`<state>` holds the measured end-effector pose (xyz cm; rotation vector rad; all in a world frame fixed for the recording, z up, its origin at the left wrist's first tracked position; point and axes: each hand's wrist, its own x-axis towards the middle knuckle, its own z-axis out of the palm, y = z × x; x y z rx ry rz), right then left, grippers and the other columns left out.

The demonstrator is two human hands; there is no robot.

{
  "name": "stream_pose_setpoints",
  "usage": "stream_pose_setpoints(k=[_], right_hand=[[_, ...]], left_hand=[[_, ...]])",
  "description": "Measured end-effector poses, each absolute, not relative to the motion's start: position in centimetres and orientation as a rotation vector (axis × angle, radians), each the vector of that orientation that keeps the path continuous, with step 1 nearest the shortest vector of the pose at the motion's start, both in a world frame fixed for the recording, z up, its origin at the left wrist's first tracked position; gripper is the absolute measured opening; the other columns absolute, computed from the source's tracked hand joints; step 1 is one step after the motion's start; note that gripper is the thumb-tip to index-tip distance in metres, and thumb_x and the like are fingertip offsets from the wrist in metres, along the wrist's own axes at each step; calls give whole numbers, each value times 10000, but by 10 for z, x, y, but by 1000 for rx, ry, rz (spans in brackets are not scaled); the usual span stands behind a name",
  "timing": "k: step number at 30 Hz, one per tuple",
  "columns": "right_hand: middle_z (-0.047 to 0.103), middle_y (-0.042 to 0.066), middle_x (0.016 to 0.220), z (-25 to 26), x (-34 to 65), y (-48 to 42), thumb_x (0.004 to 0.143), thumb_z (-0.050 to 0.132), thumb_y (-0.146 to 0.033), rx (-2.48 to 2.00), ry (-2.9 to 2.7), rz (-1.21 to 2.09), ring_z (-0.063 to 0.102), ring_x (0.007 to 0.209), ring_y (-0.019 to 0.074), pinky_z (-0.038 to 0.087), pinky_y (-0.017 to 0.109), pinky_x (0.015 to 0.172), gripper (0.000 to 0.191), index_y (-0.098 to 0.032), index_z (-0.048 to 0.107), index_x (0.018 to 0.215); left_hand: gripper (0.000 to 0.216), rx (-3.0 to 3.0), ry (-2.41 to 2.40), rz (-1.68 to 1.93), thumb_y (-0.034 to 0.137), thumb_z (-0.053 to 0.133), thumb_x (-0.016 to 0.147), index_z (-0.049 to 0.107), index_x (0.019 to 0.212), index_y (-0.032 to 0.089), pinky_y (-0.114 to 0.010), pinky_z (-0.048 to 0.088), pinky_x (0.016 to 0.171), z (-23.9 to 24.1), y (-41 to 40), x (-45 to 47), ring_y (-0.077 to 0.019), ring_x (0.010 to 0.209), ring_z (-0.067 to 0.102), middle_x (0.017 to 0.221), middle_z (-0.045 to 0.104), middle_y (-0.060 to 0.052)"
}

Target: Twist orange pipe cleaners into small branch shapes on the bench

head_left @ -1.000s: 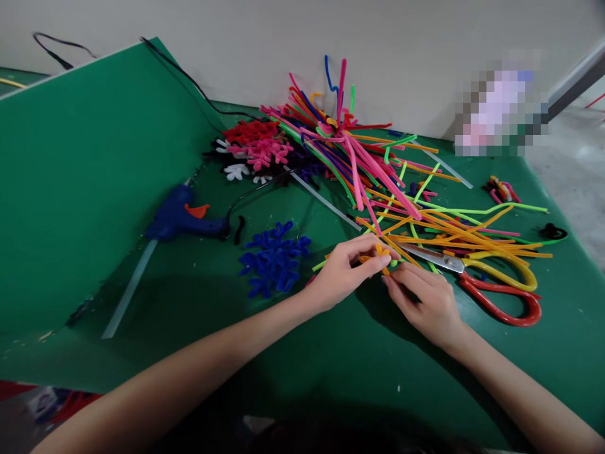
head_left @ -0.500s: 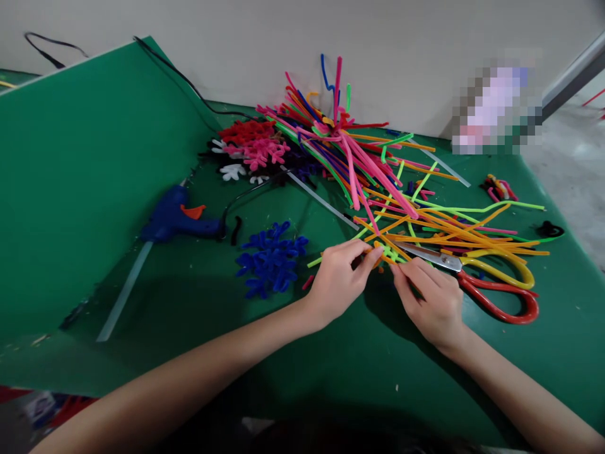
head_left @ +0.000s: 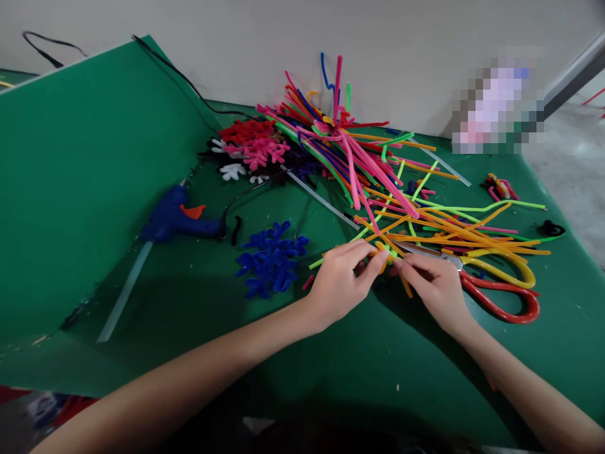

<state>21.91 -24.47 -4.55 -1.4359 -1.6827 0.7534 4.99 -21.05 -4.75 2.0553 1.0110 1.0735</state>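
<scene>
Between my two hands are bent pipe cleaners (head_left: 391, 253) in orange and lime green, partly covered by the fingers. My left hand (head_left: 345, 274) pinches them from the left between thumb and forefinger. From the right, my right hand (head_left: 432, 280) closes its fingertips on the same pieces, and a short orange end pokes out below them. Scissors (head_left: 466, 261) with one yellow and one red handle lie just behind and right of my right hand, which partly hides the blades. Loose orange pipe cleaners (head_left: 477, 230) spread behind both hands.
A large heap of mixed pipe cleaners (head_left: 350, 139) stands against the wall. Blue snowflake shapes (head_left: 271, 258) lie left of my hands; red and pink ones (head_left: 258, 148) are farther back. A blue glue gun (head_left: 177, 217) with its cord lies by a tilted green board (head_left: 94, 183).
My right hand has turned slightly and shifted its grip, and an orange end now points down beneath it. My left hand stays nearly in place, still pinching.
</scene>
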Motion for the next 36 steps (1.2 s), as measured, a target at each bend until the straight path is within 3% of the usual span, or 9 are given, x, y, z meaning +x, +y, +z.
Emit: stream_pose_setpoints(k=[4, 12, 17, 21, 24, 27, 31, 36], right_hand=[[493, -9, 545, -51, 234, -237, 827, 603, -414, -1374, -1503, 1135, 359, 493, 96, 245, 255, 450, 343, -163, 622, 595], [524, -3, 567, -54, 237, -238, 810, 641, -379, -1309, -1418, 1216, 379, 533, 105, 274, 267, 503, 304, -163, 639, 597], [519, 3, 576, -53, 238, -235, 799, 654, -379, -1260, -1333, 1295, 375, 526, 99, 275, 256, 481, 299, -158, 651, 596], [471, -6, 546, -53, 234, -236, 823, 611, -419, -1312, -1220, 1203, 376, 517, 106, 266, 254, 463, 325, -166, 656, 624], [416, -24, 528, -49, 225, -241, 863, 558, -410, -1380, -1312, 1035, 354, 505, 100, 269, 251, 466, 354, -167, 601, 608], [430, -31, 554, -45, 216, -248, 900, 508, -333, -1418, -1613, 834, 369, 513, 93, 306, 242, 494, 313, -173, 548, 634], [491, -38, 608, -45, 212, -252, 925, 447, -240, -1338, -1884, 775, 397, 484, 81, 319, 218, 469, 142, -187, 541, 834], [495, -30, 637, -47, 214, -252, 921, 428, -197, -1272, -1977, 770, 409, 510, 86, 342, 215, 491, 124, -196, 500, 821]], left_hand=[[337, 2254, 974, 917, 257, 452, 921, 520, 601, 173, -257, 340, 530, -50, -210, 50, -109, 514, 409, 544, 463, 22], [393, 2419, 808, 954, 249, 438, 938, 497, 556, 172, -265, 319, 535, -55, -212, 49, -95, 457, 406, 496, 498, 27], [425, 2139, 830, 964, 357, 425, 941, 541, 577, 172, -241, 359, 527, -50, -209, 47, -92, 467, 448, 490, 500, 29], [423, 1683, 877, 953, 453, 375, 935, 572, 705, 158, -227, 385, 491, -45, -207, 47, -94, 489, 483, 583, 519, 12], [289, 1754, 811, 918, 426, 511, 876, 591, 851, 149, -245, 431, 575, -43, -206, 48, -127, 611, 525, 697, 565, -10], [191, 1865, 862, 929, 337, 566, 855, 583, 813, 152, -252, 434, 607, -45, -206, 50, -136, 652, 521, 718, 566, -13], [222, 1628, 897, 960, 320, 558, 863, 557, 715, 154, -239, 428, 556, -48, -203, 51, -107, 566, 496, 655, 532, 8], [229, 1353, 772, 878, 360, 679, 761, 618, 817, 146, -220, 427, 532, -47, -200, 50, -90, 577, 487, 729, 580, -1]])
